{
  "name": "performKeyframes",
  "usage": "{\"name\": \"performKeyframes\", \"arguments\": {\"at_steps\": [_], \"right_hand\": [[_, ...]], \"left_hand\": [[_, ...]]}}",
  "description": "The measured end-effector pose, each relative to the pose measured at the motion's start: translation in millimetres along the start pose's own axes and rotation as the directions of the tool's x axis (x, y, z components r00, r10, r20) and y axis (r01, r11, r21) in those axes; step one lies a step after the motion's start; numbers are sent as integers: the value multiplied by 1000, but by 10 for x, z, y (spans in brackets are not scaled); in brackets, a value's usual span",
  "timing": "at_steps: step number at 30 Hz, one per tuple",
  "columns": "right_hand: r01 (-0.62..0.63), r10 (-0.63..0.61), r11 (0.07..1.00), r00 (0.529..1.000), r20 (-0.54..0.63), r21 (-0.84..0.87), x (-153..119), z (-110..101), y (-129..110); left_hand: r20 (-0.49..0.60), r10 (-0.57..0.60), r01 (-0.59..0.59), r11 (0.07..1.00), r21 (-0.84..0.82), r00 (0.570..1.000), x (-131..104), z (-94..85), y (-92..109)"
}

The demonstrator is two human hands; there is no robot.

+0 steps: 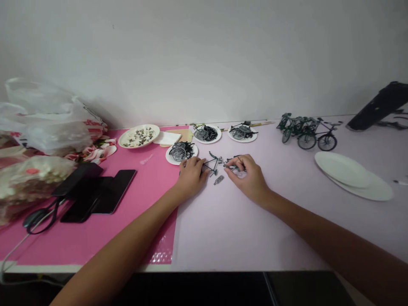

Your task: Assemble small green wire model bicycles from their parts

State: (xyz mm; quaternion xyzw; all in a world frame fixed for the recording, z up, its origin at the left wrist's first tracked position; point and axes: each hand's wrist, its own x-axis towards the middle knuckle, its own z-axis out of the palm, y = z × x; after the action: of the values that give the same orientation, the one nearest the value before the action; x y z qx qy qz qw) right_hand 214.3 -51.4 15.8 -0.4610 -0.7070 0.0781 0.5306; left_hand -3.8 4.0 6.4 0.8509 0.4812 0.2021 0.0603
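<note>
My left hand (pixel 192 176) rests on the lilac tabletop with its fingers bent over one end of a small dark green model bicycle frame (pixel 214 163). The frame's other end sticks out to the right of the fingertips. My right hand (pixel 247 176) is just right of the frame, thumb and index finger pinched together. What lies in that pinch is too small to make out. Dark small parts (pixel 236 168) show partly behind the right fingers. Between the hands, nearer to me, lies a small grey oblong piece (pixel 219 180).
White plates of wheels and dark parts (pixel 179 151), (pixel 207 134), (pixel 242 133) stand behind my hands. Assembled model bicycles (pixel 307 132) and stacked plates (pixel 376 187) are at right. Phones (pixel 113 191), plastic bags (pixel 47 121) and a dish of bits (pixel 139 137) occupy the left.
</note>
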Motion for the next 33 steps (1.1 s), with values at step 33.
{"name": "performKeyframes", "arguments": {"at_steps": [33], "right_hand": [[-512,560,677,825,81,528,47,48,113]], "left_hand": [[-203,269,-288,955,-73,941,28,-109,-47]]}}
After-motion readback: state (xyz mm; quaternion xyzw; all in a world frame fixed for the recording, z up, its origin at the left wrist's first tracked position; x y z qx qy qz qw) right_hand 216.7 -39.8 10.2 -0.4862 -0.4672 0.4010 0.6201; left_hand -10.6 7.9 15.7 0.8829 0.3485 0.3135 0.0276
